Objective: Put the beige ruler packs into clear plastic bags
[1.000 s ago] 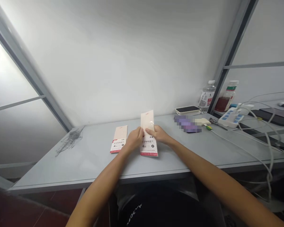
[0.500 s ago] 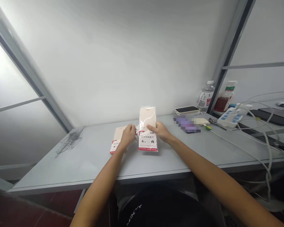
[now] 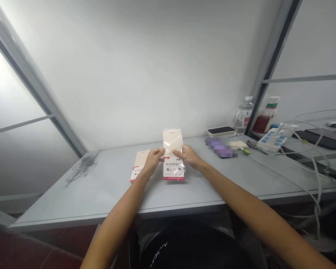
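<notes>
A ruler set packet (image 3: 173,170), cream with a white and red label in clear plastic film, is held up just above the desk. My right hand (image 3: 190,157) grips its right edge, the thumb lying across the front. At the left edge, my left hand (image 3: 154,160) pinches the packet's clear film between thumb and fingers. Flat on the desk behind my left wrist lies a second, similar packet (image 3: 138,162), its right part covered by the hand.
A grey desk (image 3: 106,198) meets a white wall. To the right are a phone (image 3: 221,130), a purple blurred item (image 3: 221,147), a water bottle (image 3: 243,116), a power strip (image 3: 273,138) and loose cables. Crumpled dark film (image 3: 82,168) lies at the left.
My left hand has moved right and closed on the packet's left edge. The held packet has shifted slightly left and down. My right hand still grips it.
</notes>
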Tool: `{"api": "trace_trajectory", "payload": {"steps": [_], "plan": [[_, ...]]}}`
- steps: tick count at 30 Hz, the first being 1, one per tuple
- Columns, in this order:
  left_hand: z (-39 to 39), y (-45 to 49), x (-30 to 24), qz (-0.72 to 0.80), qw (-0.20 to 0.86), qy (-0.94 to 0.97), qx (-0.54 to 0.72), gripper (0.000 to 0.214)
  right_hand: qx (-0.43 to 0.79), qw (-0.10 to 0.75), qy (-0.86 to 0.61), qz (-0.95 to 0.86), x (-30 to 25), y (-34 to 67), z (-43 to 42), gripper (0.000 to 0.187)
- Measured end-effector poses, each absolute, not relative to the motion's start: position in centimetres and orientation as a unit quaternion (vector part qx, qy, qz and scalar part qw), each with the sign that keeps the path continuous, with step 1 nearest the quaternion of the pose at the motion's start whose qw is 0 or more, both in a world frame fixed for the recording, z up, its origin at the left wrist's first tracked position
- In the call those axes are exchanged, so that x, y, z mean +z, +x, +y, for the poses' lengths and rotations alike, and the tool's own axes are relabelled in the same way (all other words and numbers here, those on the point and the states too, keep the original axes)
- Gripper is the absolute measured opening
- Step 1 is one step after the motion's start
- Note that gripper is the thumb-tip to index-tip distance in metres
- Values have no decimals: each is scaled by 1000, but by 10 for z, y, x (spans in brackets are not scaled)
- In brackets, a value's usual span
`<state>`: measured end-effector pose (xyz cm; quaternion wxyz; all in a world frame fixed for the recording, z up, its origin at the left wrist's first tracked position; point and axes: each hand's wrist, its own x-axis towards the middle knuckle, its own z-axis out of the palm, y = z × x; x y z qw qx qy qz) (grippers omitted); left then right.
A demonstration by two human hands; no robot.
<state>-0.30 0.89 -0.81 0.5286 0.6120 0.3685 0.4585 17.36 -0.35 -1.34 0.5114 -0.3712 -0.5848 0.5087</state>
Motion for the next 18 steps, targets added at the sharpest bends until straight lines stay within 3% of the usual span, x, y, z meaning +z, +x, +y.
{"api": "trace_trajectory", "payload": {"steps": [5,9,14,18], "plan": [[19,-17,-2,441,464,604,475,33,498,508,-411,-570,-11,186,6,29],[30,-47,7,580,354,621,392,31,468,493,-482,-552,-11,209,15,24],[43,-84,3,700,294,605,240,22,420,375,-608,-559,-14,229,18,16],[44,-95,-2,762,242,578,167,14,331,299,-689,-571,-19,233,18,26]]}}
